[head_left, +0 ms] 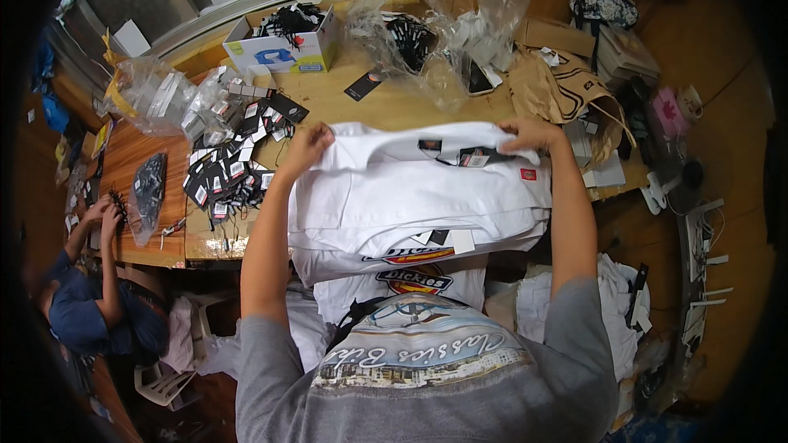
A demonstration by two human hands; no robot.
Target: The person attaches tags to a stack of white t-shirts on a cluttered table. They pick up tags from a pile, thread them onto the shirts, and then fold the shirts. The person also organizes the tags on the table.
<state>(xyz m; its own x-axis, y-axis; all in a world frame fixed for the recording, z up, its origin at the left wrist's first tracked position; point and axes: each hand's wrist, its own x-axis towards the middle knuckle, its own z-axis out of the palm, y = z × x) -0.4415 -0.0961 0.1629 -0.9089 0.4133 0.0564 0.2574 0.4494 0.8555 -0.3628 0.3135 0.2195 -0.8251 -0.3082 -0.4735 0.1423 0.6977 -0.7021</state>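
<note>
A folded white T-shirt (410, 193) lies spread across the front of the table, on top of more white shirts (316, 264) with a printed logo. At its far left corner my left hand (313, 146) is closed, pinching the fabric. My right hand (529, 136) grips the far right corner, its fingertips beside a black-and-white hang tag (474, 157) in the neck opening. A small red label (528, 174) shows on the shirt below that hand. White tags (463, 241) stick out at the near edge of the upper shirt.
Left of the shirts is a heap of black-and-white hang tags (222, 176). Behind stand a box of black strings (283, 41) and clear plastic bags (410, 0). A brown paper bag (546, 86) sits at right. Far left, another person (107, 303) handles dark strings.
</note>
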